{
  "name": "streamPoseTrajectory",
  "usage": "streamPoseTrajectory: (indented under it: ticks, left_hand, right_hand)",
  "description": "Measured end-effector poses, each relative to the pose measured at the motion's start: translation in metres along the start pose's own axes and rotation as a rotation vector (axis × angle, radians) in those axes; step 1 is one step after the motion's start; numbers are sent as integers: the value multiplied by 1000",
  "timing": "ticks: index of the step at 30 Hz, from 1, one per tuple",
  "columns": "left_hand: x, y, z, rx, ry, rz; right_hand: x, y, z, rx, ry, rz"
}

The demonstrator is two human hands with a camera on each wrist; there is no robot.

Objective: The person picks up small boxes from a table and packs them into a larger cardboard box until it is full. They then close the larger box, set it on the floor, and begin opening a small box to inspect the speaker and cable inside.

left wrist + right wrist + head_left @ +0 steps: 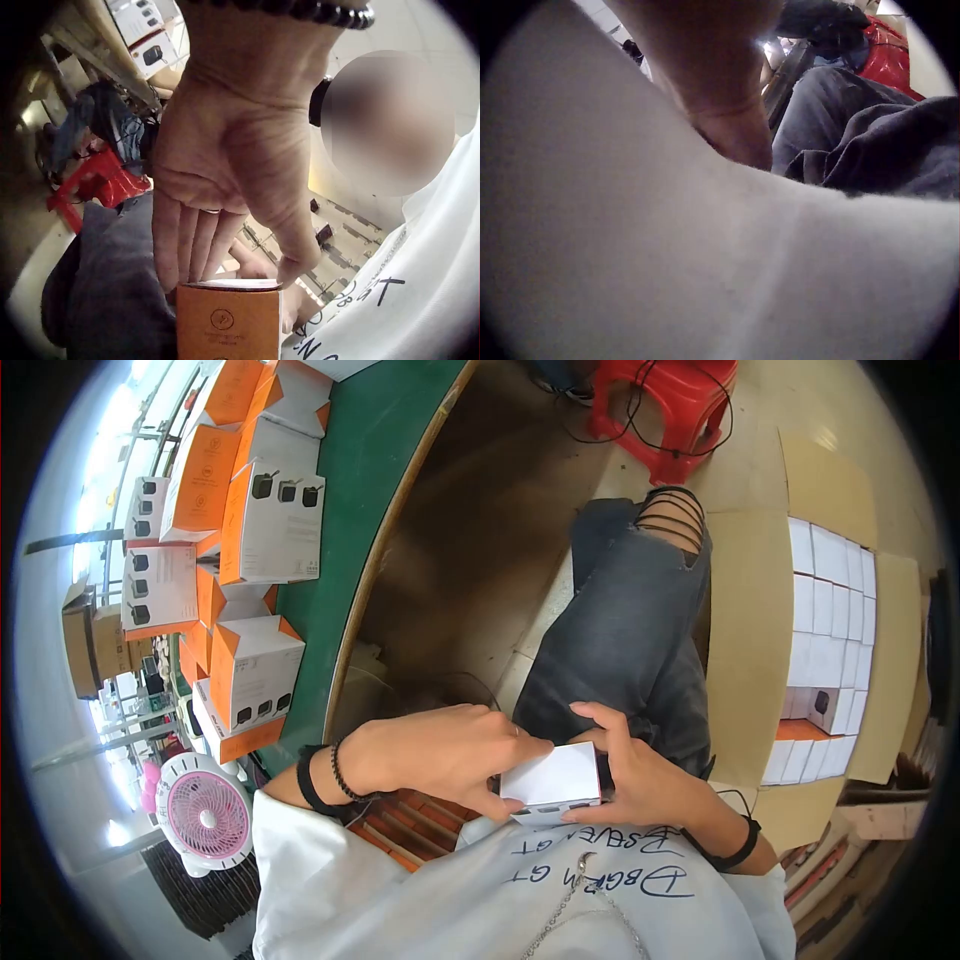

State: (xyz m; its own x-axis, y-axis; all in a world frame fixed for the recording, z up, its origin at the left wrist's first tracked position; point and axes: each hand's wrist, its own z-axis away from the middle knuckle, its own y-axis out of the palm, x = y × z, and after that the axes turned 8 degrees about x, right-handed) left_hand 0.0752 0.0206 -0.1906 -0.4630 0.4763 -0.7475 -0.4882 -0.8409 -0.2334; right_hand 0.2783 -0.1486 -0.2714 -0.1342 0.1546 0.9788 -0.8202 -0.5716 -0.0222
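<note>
A long green bench (390, 460) runs up the left side, and stacks of orange-and-white cartons (265, 525) crowd its far edge. Opposite it, on the floor at the right, an open cardboard case (745, 640) holds tight rows of white packs (830, 600). A red stool (670, 400) stands at the top, beyond the person's knee, and a pink fan (208, 815) sits low at the left, below the bench's near end.

The small box (555, 775) (229, 322) is clear of the bench, held over the lap in grey jeans (630, 640), close against the white shirt. It lies between the two hands, white top face up, with an orange face showing in the left wrist view.

The left hand (440, 750) (225, 165) pinches the box's left end, straight fingers down its far side and the thumb at its near corner. The right hand (640, 775) wraps the right end, fingers curled about it and the forefinger arched over the top edge. The right wrist view shows little but a blurred white surface.
</note>
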Motion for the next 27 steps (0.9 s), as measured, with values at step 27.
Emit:
streamPoseTrajectory:
  ticks: [27]
  left_hand:
    - [-29,86,-9,-752,-312,346]
  right_hand:
    - [15,14,21,-94,49,167]
